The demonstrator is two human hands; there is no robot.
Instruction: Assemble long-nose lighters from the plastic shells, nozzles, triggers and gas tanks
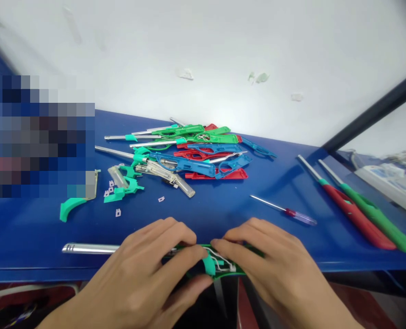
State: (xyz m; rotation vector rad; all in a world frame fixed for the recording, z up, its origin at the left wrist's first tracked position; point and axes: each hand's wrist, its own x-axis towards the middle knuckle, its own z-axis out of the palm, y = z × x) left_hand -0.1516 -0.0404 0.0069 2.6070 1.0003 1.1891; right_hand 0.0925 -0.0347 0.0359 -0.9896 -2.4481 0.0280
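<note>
Left hand (148, 265) and right hand (267, 258), I have both closed on the green casing (227, 275), which sits straight in front of me at 12 o'clock, along the near edge of the blue surface (203, 208). With my left I pinch around the teal trigger (208, 264); with my right I grip the casing's 3 o'clock end, most of which my fingers hide. White wires (219, 257) show in the gap between my hands. I cannot tell whether the casing rests on the edge or is lifted just off it. Its long axis runs from 9 to 3 o'clock, nearly parallel to that edge, and the silver tube (90, 248) points to 9 o'clock from behind my left hand. Beyond my knuckles I have a strip of blue to move over before the pile of coloured casings (189, 164) at 12 o'clock; teal parts (73, 208) crowd it at 10. At 2 o'clock the screwdriver (300, 216) lies with its tip toward 10. Farther out, between 2 and 3, the red lighter (356, 214) and the green lighter (381, 217) lie side by side, tubes pointing between 10 and 11 o'clock.
</note>
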